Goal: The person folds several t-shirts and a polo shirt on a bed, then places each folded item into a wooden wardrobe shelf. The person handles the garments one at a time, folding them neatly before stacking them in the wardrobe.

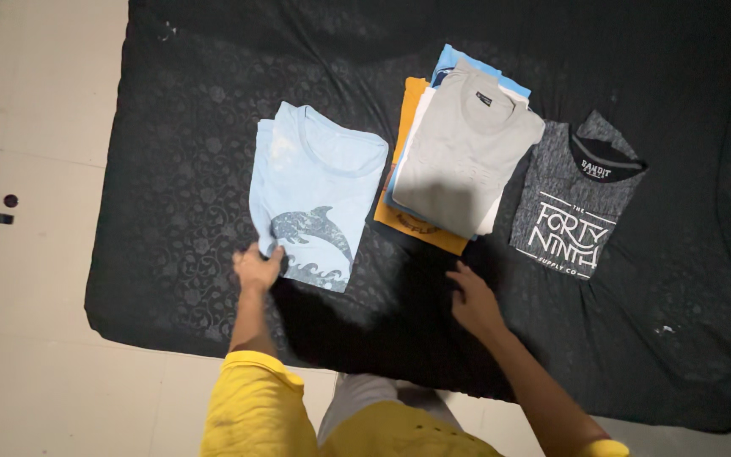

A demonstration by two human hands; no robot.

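A black mattress cover with a faint floral pattern (179, 186) fills most of the frame, spread over a pale tiled floor (35, 110). Left of centre lies a folded light blue cotton T-shirt with a dark dolphin print (319, 190), collar toward the top of the frame. The left hand (257, 267) pinches this shirt's lower left corner, the fingers closed on the fabric edge. The right hand (474, 300) sits lower centre-right, resting on or just above the black cover with its fingers loosely together and nothing in it, apart from all the clothes. Above it, in the upper middle, is a stack of folded shirts topped by a plain grey T-shirt (467, 152), with orange, white and blue layers showing at its edges. Just beside the stack on the right lies a folded dark grey heathered T-shirt with white lettering (577, 199). Yellow sleeves (251, 406) show at the bottom edge.
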